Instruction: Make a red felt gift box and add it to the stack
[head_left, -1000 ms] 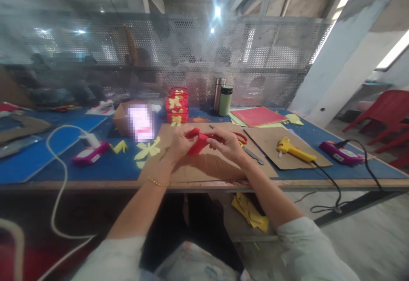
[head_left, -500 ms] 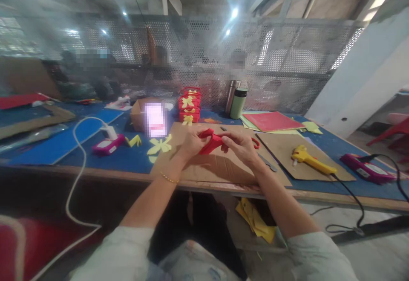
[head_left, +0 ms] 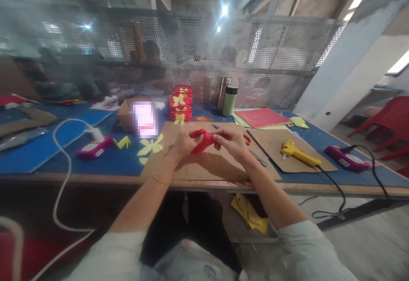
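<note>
One red piece [head_left: 202, 144], pinched from both sides tbh: left hand [head_left: 184, 143] at its 9 o'clock, right hand [head_left: 232, 142] at 3.

Red piece [head_left: 202, 145] matt, paper-like; table sheet [head_left: 194, 171] cardboard; flask [head_left: 222, 94] glossy metal; glue gun [head_left: 299, 154] smooth plastic.

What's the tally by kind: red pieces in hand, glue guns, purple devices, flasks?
Red piece, held by left hand and right hand: 1
Yellow glue gun: 1
Purple devices, left one and right one: 2
Flasks, steel one and green one: 2
Total: 6
</note>
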`<control>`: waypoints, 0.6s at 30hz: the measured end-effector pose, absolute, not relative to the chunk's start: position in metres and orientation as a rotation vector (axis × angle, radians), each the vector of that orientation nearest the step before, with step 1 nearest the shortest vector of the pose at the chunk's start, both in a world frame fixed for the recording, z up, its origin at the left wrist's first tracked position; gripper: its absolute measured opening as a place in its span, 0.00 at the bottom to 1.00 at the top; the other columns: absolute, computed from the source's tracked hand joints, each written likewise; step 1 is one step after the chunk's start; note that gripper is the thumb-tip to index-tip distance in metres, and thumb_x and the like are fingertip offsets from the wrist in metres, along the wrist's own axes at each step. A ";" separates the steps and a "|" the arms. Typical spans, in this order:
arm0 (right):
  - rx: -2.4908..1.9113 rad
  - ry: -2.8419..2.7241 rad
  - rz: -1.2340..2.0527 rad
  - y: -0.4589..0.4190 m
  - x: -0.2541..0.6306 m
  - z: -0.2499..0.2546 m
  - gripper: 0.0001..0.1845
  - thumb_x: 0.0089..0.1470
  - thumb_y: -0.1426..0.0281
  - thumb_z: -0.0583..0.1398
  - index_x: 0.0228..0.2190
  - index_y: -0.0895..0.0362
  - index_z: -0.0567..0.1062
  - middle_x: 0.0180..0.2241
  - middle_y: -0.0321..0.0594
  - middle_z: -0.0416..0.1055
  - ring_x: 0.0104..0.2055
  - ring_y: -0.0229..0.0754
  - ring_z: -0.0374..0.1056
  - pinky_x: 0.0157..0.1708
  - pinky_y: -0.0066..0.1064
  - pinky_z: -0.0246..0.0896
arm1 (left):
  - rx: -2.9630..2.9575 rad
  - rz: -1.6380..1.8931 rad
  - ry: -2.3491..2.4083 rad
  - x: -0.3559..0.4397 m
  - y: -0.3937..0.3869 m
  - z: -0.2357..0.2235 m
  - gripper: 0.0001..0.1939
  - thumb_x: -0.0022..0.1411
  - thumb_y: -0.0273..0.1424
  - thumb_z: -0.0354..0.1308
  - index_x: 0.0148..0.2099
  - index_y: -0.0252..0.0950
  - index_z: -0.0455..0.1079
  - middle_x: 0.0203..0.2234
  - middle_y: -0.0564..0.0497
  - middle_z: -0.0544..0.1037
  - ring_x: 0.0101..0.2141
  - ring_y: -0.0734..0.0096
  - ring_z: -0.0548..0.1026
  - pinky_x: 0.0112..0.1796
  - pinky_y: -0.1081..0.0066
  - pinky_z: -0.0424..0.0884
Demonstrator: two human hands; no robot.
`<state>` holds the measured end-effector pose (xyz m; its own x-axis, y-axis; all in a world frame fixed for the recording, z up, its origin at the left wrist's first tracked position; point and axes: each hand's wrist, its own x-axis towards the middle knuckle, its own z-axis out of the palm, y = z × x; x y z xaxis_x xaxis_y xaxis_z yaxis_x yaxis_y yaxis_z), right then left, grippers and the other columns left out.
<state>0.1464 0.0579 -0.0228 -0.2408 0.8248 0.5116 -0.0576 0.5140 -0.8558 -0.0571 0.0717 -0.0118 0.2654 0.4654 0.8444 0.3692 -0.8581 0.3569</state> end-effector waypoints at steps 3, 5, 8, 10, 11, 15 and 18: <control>-0.669 -1.591 0.970 0.058 0.146 -0.022 0.27 0.48 0.45 0.71 0.32 0.58 0.83 0.19 0.34 0.72 0.19 0.35 0.66 0.21 0.28 0.62 | 2.413 1.629 0.815 -0.057 0.071 -0.011 0.07 0.63 0.27 0.61 0.31 0.37 0.75 0.25 0.52 0.78 0.28 0.70 0.73 0.34 0.70 0.71; -0.682 -1.587 0.971 0.057 0.146 -0.021 0.27 0.48 0.45 0.71 0.32 0.58 0.83 0.19 0.34 0.72 0.19 0.35 0.66 0.21 0.28 0.62 | 2.408 1.621 0.808 -0.057 0.071 -0.010 0.08 0.65 0.28 0.61 0.31 0.38 0.76 0.25 0.52 0.78 0.28 0.70 0.73 0.35 0.69 0.71; -0.692 -1.591 0.959 0.056 0.147 -0.020 0.27 0.49 0.45 0.71 0.32 0.58 0.83 0.19 0.34 0.72 0.20 0.35 0.66 0.21 0.28 0.62 | 2.423 1.625 0.796 -0.057 0.070 -0.009 0.11 0.67 0.29 0.60 0.30 0.38 0.75 0.24 0.51 0.78 0.29 0.69 0.73 0.36 0.67 0.72; -0.696 -1.602 0.951 0.056 0.147 -0.021 0.28 0.49 0.44 0.70 0.33 0.58 0.83 0.19 0.34 0.71 0.20 0.36 0.66 0.21 0.29 0.63 | 2.437 1.622 0.790 -0.057 0.070 -0.009 0.12 0.67 0.30 0.59 0.30 0.38 0.74 0.24 0.51 0.78 0.29 0.69 0.73 0.37 0.67 0.72; -0.702 -1.605 0.948 0.057 0.147 -0.021 0.28 0.50 0.44 0.70 0.33 0.58 0.83 0.19 0.35 0.71 0.20 0.36 0.67 0.21 0.29 0.64 | 2.440 1.625 0.787 -0.056 0.070 -0.009 0.12 0.67 0.30 0.59 0.29 0.37 0.74 0.24 0.51 0.78 0.29 0.69 0.73 0.37 0.67 0.72; -0.723 -1.593 0.946 0.057 0.147 -0.021 0.29 0.48 0.43 0.70 0.31 0.57 0.83 0.19 0.35 0.71 0.20 0.36 0.66 0.21 0.29 0.63 | 2.441 1.637 0.777 -0.055 0.071 -0.010 0.12 0.67 0.30 0.59 0.29 0.37 0.74 0.23 0.52 0.77 0.28 0.70 0.72 0.37 0.67 0.71; -0.723 -1.575 0.943 0.057 0.147 -0.020 0.29 0.47 0.42 0.70 0.31 0.57 0.82 0.19 0.35 0.72 0.19 0.36 0.66 0.21 0.29 0.62 | 2.439 1.630 0.762 -0.055 0.071 -0.011 0.14 0.67 0.30 0.59 0.27 0.37 0.71 0.23 0.52 0.75 0.27 0.71 0.71 0.34 0.69 0.69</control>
<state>0.1467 0.0572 -0.0205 -0.2043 0.8470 0.4907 -0.0327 0.4951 -0.8682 -0.0553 0.0710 -0.0110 0.2974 0.4624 0.8353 0.3439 -0.8680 0.3581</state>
